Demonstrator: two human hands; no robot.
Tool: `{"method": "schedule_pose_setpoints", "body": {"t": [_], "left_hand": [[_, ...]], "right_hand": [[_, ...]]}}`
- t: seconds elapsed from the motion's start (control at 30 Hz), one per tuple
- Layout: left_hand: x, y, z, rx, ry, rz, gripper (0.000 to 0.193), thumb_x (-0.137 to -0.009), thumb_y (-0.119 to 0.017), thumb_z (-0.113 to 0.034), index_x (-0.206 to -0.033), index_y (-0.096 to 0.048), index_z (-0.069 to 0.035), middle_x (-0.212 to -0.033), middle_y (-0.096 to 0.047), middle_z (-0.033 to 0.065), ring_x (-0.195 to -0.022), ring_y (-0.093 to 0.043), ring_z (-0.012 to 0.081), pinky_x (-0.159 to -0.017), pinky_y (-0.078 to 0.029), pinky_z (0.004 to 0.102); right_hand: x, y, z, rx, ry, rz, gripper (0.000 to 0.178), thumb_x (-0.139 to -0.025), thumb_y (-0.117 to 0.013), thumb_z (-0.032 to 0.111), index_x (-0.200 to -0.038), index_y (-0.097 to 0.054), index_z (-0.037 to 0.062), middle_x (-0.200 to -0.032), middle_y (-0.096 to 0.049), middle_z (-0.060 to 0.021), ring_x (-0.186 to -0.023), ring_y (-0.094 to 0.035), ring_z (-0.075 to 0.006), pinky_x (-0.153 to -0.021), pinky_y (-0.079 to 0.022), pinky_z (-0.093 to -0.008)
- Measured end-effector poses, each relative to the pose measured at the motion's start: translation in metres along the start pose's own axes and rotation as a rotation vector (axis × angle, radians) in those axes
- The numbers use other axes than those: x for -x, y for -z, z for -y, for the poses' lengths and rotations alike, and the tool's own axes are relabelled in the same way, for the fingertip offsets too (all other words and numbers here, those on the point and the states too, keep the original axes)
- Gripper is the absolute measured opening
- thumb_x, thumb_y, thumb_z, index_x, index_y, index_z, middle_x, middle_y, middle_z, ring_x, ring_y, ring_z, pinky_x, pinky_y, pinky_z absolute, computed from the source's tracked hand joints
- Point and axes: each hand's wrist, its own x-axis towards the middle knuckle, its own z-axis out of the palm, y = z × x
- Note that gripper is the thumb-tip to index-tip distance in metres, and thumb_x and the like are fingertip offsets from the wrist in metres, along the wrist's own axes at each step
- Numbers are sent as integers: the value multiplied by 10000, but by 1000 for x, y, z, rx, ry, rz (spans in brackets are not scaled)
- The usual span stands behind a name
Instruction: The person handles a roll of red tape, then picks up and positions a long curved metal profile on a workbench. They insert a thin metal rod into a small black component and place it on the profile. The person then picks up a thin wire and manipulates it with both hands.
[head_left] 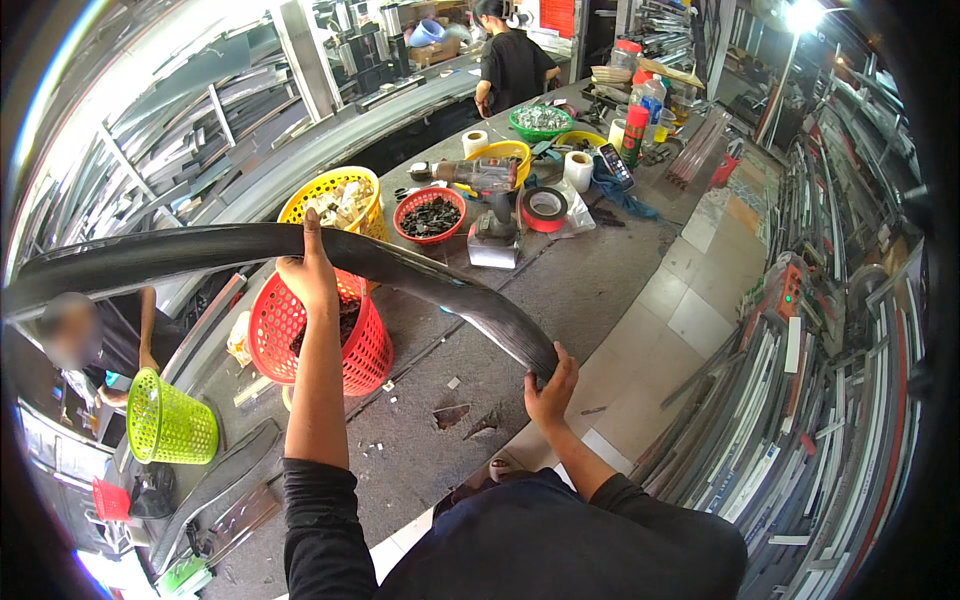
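A long black bar-like piece [425, 275] runs from the far left edge over the workbench to near my body. Fine lengthwise ridges show at its right end; whether it is one profile or a bundle of strips I cannot tell. My left hand [310, 270] is closed around its middle, with one finger laid up across it. At the right end my right hand [553, 390] grips the tip. Beneath the piece, beside my left forearm, stands a red perforated basket [375, 350] with dark pieces inside.
A cordless drill [490, 180], red tape roll [543, 208] and several small baskets stand on the grey bench [600, 265]. A green basket [170, 420] is at left, near a seated person [130, 335]. Another person [512, 65] stands behind. Racks of long profiles [740, 480] line the right.
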Motion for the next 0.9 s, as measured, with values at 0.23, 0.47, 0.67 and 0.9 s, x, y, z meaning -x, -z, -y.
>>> {"method": "schedule_pose_setpoints", "body": {"t": [0.23,0.47,0.67,0.9], "left_hand": [[0,2,2,-15,-24,46,466,-1053,-940,-429,-1004,-838,22,-920,-818,60,-859,-726,140,-840,-583,340],[2,2,-5,-29,-6,-10,506,-1056,-927,-456,-1027,-853,44,-936,-846,102,-850,-766,178,-839,-603,363],[3,3,-10,19,4,-23,510,-1070,-914,-448,-1059,-867,59,-991,-870,122,-883,-778,177,-852,-598,356],[4,2,-8,75,0,-22,496,-1070,-916,-449,-1057,-854,43,-983,-852,97,-894,-759,165,-865,-597,360]], "right_hand": [[2,0,-1,-1,27,-4,959,-863,-911,114,-1714,-471,74,-1550,-600,-259,-1436,-553,-497,-1239,-416,-645],[1,0,0,39,33,-4,927,-885,-887,133,-1708,-472,37,-1572,-597,-263,-1435,-555,-495,-1238,-416,-656],[2,-1,-2,36,45,-9,914,-901,-866,155,-1713,-467,23,-1587,-591,-267,-1454,-550,-501,-1258,-406,-663],[3,-2,0,43,22,-19,921,-891,-871,148,-1711,-469,24,-1593,-592,-269,-1457,-555,-504,-1265,-404,-664]]}}
